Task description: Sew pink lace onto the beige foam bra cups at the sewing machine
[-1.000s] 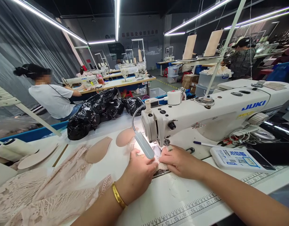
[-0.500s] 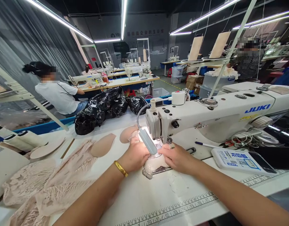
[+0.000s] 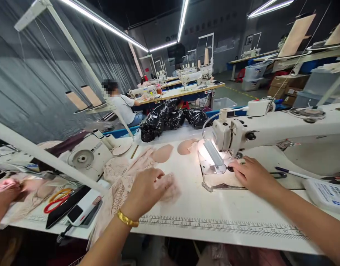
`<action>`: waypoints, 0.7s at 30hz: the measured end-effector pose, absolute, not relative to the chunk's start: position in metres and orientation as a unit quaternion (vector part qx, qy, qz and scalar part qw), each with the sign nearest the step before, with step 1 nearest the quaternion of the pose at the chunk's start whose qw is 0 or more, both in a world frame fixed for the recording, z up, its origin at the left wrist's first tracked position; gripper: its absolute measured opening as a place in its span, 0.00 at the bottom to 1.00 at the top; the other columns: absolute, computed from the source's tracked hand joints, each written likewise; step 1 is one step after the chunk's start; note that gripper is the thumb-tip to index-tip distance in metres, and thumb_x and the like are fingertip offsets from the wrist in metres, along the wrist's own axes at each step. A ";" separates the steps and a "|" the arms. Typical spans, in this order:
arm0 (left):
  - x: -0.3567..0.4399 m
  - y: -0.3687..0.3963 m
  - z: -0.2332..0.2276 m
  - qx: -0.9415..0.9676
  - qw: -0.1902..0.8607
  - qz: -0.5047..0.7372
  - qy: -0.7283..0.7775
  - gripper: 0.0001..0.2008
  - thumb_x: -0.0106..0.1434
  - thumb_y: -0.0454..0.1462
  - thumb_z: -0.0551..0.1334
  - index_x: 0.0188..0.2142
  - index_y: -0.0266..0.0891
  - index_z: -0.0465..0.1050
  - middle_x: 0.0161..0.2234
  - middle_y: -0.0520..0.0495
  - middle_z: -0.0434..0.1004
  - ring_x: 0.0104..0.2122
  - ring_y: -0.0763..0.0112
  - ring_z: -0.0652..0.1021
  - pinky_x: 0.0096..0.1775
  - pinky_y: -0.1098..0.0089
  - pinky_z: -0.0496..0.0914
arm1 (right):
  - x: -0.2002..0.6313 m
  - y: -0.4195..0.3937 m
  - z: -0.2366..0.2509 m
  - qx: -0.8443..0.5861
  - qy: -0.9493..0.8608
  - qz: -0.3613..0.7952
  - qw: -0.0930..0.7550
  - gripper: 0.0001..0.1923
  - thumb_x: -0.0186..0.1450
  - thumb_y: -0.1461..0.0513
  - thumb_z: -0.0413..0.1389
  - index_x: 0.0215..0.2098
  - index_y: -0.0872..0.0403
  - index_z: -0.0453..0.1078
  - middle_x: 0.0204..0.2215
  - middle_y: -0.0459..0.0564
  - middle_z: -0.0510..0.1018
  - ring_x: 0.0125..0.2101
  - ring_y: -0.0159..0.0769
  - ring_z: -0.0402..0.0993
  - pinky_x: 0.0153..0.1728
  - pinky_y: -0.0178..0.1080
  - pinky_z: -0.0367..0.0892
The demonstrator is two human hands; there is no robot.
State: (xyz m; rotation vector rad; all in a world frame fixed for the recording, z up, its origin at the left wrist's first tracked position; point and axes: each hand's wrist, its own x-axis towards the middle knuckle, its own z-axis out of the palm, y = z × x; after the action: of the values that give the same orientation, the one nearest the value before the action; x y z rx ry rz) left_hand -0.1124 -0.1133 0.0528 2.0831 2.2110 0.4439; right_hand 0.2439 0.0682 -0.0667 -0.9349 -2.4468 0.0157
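Observation:
My left hand (image 3: 147, 190), with a gold bangle at its wrist, is over the table left of the sewing machine. Its fingers are closed on a small beige lace piece (image 3: 171, 188), blurred by motion. My right hand (image 3: 251, 171) is beside the needle area of the white sewing machine (image 3: 227, 135). Its fingers are pinched together near a small dark thing that I cannot make out. A lit lamp (image 3: 214, 153) shines on the needle plate. Two beige molded cups (image 3: 162, 153) lie behind my left hand, next to beige lace fabric (image 3: 117, 170).
At the left, another person's hands (image 3: 9, 188) handle beige fabric near red-handled scissors (image 3: 57, 201) and a white device (image 3: 85, 207). Black plastic bags (image 3: 161, 120) lie behind the table. A pen (image 3: 288, 171) and a white box (image 3: 325, 194) lie at the right. A ruler strip (image 3: 214, 223) runs along the front edge.
The view has swung left. My left hand has moved from the needle area leftward and toward me, with the lace piece. My right hand has stayed by the needle.

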 end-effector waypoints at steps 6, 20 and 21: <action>-0.106 -0.122 0.016 0.654 0.051 0.156 0.738 0.06 0.66 0.37 0.61 0.37 0.39 0.77 0.35 0.44 0.79 0.38 0.55 0.78 0.43 0.57 0.68 | 0.212 0.011 -0.030 -0.218 -0.939 0.138 0.229 0.15 0.74 0.65 0.45 0.39 0.51 0.74 0.34 0.53 0.76 0.37 0.44 0.70 0.38 0.44 0.65; -0.063 -0.123 0.051 0.425 0.611 0.479 0.465 0.16 0.60 0.48 0.73 0.30 0.38 0.76 0.26 0.52 0.71 0.27 0.73 0.70 0.32 0.73 0.70 | 0.162 -0.040 -0.005 -0.228 -0.455 0.780 0.363 0.36 0.57 0.44 0.72 0.55 0.50 0.69 0.46 0.51 0.79 0.46 0.42 0.76 0.48 0.42 0.69; -0.063 -0.122 0.045 0.402 0.647 0.454 0.462 0.17 0.59 0.50 0.74 0.31 0.38 0.77 0.27 0.51 0.72 0.28 0.72 0.72 0.34 0.71 0.72 | 0.162 -0.039 -0.003 -0.237 -0.457 0.766 0.386 0.33 0.57 0.46 0.73 0.53 0.50 0.70 0.43 0.48 0.79 0.42 0.39 0.76 0.45 0.40 0.68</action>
State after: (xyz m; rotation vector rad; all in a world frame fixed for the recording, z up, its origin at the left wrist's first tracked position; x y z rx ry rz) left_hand -0.0633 -0.1221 0.0453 0.9145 1.0517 1.0323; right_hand 0.1624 -0.0390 -0.0029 -0.6031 -1.1630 1.9505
